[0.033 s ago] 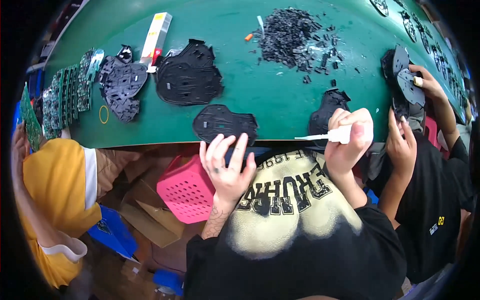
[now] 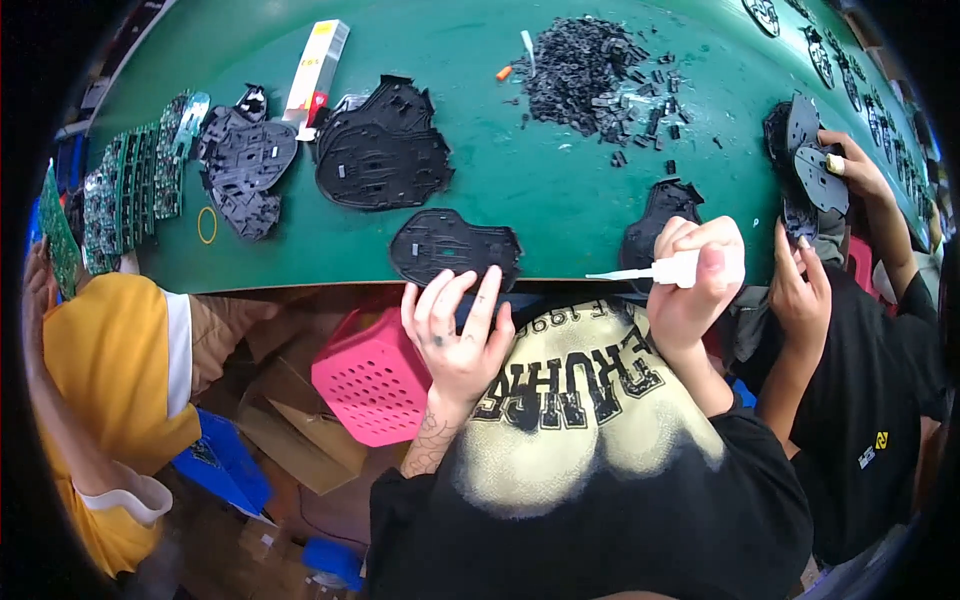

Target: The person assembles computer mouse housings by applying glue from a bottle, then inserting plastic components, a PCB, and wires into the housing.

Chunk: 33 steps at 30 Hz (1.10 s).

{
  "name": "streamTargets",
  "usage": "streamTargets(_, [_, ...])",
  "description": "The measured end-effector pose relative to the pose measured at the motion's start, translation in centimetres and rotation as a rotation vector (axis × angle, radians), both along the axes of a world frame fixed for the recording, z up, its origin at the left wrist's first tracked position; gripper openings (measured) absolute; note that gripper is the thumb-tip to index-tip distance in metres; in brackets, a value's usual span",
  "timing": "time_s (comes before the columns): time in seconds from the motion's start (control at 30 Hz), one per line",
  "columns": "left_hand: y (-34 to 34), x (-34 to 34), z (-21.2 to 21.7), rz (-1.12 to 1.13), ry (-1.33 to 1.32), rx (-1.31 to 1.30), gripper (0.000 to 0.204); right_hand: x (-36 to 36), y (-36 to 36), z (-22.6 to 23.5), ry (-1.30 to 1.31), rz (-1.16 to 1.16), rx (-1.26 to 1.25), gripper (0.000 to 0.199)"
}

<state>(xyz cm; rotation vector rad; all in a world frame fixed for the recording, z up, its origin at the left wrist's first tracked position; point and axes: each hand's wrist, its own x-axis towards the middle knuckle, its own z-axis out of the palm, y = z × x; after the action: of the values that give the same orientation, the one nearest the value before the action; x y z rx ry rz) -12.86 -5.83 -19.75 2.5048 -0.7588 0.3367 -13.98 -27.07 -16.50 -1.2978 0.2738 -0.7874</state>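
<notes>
My left hand (image 2: 458,325) is open, its fingers spread at the table's near edge. The fingertips touch or overlap the lower edge of a flat black plastic shell (image 2: 440,245), which has ribs and a narrower right end. My right hand (image 2: 700,280) is closed round a white glue bottle (image 2: 677,269). The bottle's long thin nozzle (image 2: 620,274) points left toward the shell, with a gap between them. Behind my right hand another black shell (image 2: 660,220) lies partly hidden.
Black shells are stacked (image 2: 385,150) at left, near a white box (image 2: 318,70). Small black pieces (image 2: 585,80) form a heap at the back. Green circuit boards (image 2: 140,190) stand far left. Co-workers sit either side; the right one holds black shells (image 2: 815,175). A pink basket (image 2: 370,385) stands below.
</notes>
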Motion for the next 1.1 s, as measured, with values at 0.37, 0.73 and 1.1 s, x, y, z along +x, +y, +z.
streamTargets(0.37, [1.2,1.9,0.7,-0.183,-0.065,-0.231,0.035,0.6,2.4,-0.3,0.044,0.003,-0.068,0.022])
streamTargets(0.73, [-0.8,2.1,-1.3,0.036,-0.006,-0.287,0.051,1.8,5.0,-1.3,0.142,0.097,-0.213,0.017])
streamTargets(1.1, [-1.1,2.5,-2.0,0.022,-0.007,-0.313,0.052,2.1,4.9,-1.8,0.161,0.138,-0.412,0.018])
